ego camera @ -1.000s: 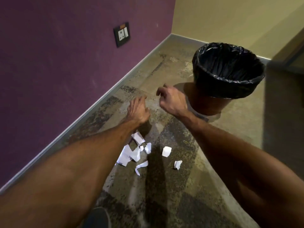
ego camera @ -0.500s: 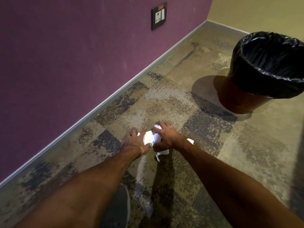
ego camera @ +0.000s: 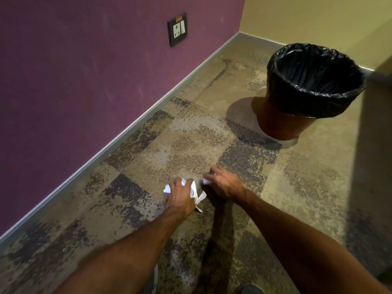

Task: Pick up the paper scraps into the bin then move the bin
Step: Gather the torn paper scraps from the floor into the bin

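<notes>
White paper scraps (ego camera: pixel 196 193) lie bunched on the patchy carpet in the lower middle of the view. My left hand (ego camera: pixel 180 197) is closed over most of them, with white edges sticking out on both sides. My right hand (ego camera: pixel 224 185) is just to the right, its fingers pinching one small scrap (ego camera: pixel 206 181) at floor level. The bin (ego camera: pixel 314 90), brown with a black liner folded over its rim, stands upright at the far right, well beyond both hands. Scraps under my palms are hidden.
A purple wall with a grey skirting board (ego camera: pixel 118 143) runs along the left, carrying a black socket plate (ego camera: pixel 177 29). A yellow wall closes the far corner behind the bin. A dark shoe tip (ego camera: pixel 249 289) shows at the bottom edge.
Both hands dropped from mid-air to the floor and gathered the scattered scraps. Since half a second ago the hands have parted slightly, the left keeping the bunch, the right taking one piece.
</notes>
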`<action>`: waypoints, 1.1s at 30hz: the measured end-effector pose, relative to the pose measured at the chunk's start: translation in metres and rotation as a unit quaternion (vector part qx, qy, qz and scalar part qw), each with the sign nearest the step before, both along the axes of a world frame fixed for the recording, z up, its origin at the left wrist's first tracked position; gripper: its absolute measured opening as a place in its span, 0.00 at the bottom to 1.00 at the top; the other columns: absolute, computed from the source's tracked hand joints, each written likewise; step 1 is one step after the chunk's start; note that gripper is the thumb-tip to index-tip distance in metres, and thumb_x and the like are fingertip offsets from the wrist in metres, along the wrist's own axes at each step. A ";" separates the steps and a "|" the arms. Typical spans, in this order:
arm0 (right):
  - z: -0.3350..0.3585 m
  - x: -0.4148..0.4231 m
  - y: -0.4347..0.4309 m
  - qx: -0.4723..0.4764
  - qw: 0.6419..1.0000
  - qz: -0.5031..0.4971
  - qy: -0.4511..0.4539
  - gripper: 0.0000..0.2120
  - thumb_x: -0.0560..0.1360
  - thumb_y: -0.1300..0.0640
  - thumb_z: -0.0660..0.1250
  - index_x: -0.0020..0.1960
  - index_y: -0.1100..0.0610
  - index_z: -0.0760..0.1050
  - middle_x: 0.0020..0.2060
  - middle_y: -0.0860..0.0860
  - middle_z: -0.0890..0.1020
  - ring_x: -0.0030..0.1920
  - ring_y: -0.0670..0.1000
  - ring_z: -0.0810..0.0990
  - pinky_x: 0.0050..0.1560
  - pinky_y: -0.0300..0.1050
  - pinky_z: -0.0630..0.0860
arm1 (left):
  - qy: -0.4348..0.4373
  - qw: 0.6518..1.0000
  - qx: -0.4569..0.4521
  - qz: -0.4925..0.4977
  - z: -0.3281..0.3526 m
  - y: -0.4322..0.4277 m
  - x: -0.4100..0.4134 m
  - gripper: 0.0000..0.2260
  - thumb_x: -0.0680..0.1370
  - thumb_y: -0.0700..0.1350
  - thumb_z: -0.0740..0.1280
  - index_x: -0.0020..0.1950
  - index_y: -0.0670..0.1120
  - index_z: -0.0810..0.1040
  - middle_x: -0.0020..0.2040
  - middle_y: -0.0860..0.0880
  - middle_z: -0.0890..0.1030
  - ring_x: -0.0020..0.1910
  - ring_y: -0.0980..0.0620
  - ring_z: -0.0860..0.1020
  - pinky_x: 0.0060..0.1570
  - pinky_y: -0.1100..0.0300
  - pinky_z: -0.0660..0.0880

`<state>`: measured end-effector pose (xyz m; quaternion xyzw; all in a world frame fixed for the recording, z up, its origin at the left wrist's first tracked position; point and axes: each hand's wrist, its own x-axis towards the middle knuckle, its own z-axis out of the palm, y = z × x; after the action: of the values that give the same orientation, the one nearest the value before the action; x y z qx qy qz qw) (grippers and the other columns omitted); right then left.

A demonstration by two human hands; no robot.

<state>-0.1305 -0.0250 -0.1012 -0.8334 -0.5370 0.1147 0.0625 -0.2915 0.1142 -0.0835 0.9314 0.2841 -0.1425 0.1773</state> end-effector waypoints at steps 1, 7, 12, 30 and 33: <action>0.000 0.001 -0.010 0.003 1.000 -0.004 -0.010 0.13 0.86 0.47 0.60 0.67 0.50 0.76 0.65 0.54 0.75 0.62 0.55 0.76 0.54 0.58 0.82 | -0.005 1.000 0.005 -0.013 0.000 -0.004 0.000 0.27 0.80 0.54 0.70 0.77 0.56 0.64 0.74 0.44 0.65 0.73 0.42 0.66 0.65 0.47 0.73; -0.008 0.011 -0.060 -0.031 0.999 0.009 -0.033 0.11 0.86 0.47 0.57 0.66 0.48 0.70 0.64 0.51 0.72 0.63 0.56 0.73 0.54 0.62 0.80 | -0.041 0.998 -0.016 -0.055 -0.005 -0.030 0.006 0.26 0.80 0.58 0.67 0.77 0.56 0.66 0.71 0.46 0.67 0.70 0.44 0.66 0.63 0.46 0.74; 0.001 0.016 -0.095 -0.127 0.992 0.018 -0.011 0.27 0.85 0.42 0.54 0.83 0.42 0.56 0.84 0.46 0.58 0.82 0.55 0.59 0.69 0.74 0.69 | -0.054 0.995 -0.021 -0.082 -0.005 -0.043 0.009 0.33 0.75 0.68 0.67 0.76 0.56 0.67 0.71 0.48 0.68 0.68 0.44 0.67 0.64 0.45 0.72; 0.024 0.029 -0.132 -0.121 0.953 -0.216 0.175 0.64 0.57 0.22 0.77 0.82 0.45 0.53 0.71 0.57 0.62 0.66 0.62 0.76 0.70 0.58 0.75 | -0.013 0.993 0.090 -0.082 0.008 -0.026 0.002 0.52 0.62 0.84 0.64 0.79 0.60 0.57 0.84 0.45 0.51 0.78 0.34 0.60 0.67 0.25 0.68; 0.014 0.016 -0.117 -0.113 0.953 -0.226 0.170 0.65 0.55 0.26 0.81 0.80 0.52 0.57 0.71 0.59 0.61 0.70 0.64 0.73 0.72 0.56 0.74 | 0.004 0.995 0.069 -0.066 0.003 -0.027 -0.003 0.54 0.59 0.84 0.66 0.79 0.61 0.57 0.76 0.42 0.60 0.71 0.36 0.68 0.60 0.37 0.78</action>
<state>-0.1141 -0.1423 -0.0874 -0.9028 -0.2997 0.2971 0.0826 -0.2943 0.0868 -0.0803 0.9575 0.2322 -0.1378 0.1016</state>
